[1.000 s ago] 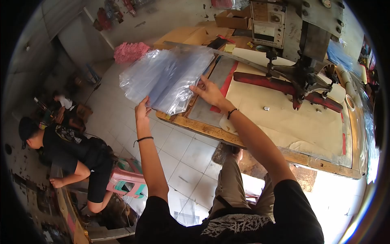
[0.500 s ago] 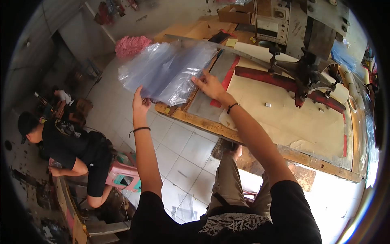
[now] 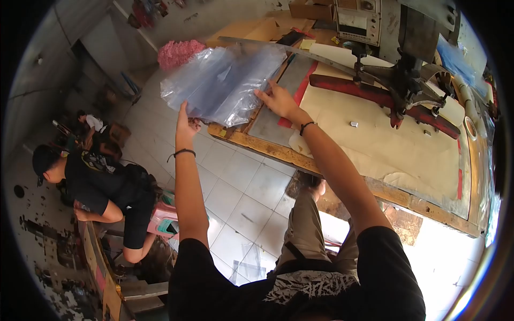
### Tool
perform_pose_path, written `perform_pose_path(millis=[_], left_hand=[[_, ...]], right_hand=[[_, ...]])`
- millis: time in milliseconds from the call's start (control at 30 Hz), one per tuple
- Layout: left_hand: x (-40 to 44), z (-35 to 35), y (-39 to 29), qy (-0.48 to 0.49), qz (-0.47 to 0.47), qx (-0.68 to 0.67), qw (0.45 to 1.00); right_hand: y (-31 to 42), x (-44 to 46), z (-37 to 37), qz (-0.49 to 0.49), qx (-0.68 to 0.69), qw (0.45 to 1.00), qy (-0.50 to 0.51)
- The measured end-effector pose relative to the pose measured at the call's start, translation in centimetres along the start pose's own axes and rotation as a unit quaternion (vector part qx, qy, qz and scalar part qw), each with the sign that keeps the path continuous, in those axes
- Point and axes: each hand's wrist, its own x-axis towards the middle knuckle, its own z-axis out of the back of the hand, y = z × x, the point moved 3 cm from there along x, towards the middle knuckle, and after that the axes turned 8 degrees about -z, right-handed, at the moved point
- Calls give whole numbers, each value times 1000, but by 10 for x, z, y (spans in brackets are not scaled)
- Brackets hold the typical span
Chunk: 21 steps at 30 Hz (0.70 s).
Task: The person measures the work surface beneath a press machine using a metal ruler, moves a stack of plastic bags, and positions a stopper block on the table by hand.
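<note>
Clear, bluish plastic sheets (image 3: pixel 222 85) stretch out in front of me at the table's left end, wrinkled and shiny along the edges. At their near left corner, my left hand (image 3: pixel 187 125) is closed on the edge, its fingers partly hidden under the plastic. My right hand (image 3: pixel 279 102) pinches the right edge between thumb and fingers, above the table's grey plate (image 3: pixel 267 122). Whether it is one folded sheet or a stack, I cannot tell.
A press machine (image 3: pixel 409 80) with a dark red bar (image 3: pixel 348 95) stands over a cream-coloured board (image 3: pixel 353 147) on the wooden-edged table (image 3: pixel 257 145). A pink bundle (image 3: pixel 179 53) lies beyond the plastic. To the left, a person in black (image 3: pixel 107 182) sits on a pink stool (image 3: pixel 163 219).
The plastic's near edge has risen slightly and lies flatter. Both hands keep their hold, with the left shifted a little up. The whole view has turned slightly.
</note>
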Motion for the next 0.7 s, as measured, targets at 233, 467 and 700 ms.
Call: perform_pose_path(millis=[233,467,700], left_hand=[[-24,-16,-1,-44,-77,88,992],[6,-5,-1,-34,-39,83,995],[7,-9,-2,-88,14,-35,995]], right_hand=[[2,-1,2,8,-19,1000,-5],[-1,0,-1,9,-12,1000,-16],[8,-7,3,5,-8,1000,2]])
